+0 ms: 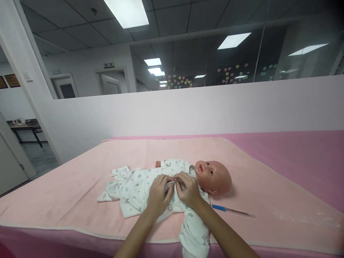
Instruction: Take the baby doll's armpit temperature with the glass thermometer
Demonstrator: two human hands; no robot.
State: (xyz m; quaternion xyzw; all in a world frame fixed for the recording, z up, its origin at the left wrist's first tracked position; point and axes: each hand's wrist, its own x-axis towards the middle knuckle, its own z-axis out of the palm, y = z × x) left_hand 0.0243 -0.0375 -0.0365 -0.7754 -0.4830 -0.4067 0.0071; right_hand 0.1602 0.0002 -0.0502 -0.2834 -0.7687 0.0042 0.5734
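A baby doll (pixel 215 175) lies on its back, head to the right. It wears a white patterned baby outfit (pixel 134 182), whose near sleeve (pixel 192 224) reaches toward the front edge. At the chest, my left hand (pixel 159 193) is closed, thumb and fingers pinching a thin white strip of the outfit, perhaps a cloth tie. Right beside it, my right hand (pixel 188 188) pinches the same area, its fingertips close to the left ones. My fingers partly cover the strip, so its full shape is hidden.
A blue-capped pen (pixel 219 207) lies near the doll's head on the peach blanket (pixel 75 193). Under the blanket shows a pink mat (pixel 298 154). Behind stands a low white wall (pixel 188 111) with glass above; a doorway opens at the left.
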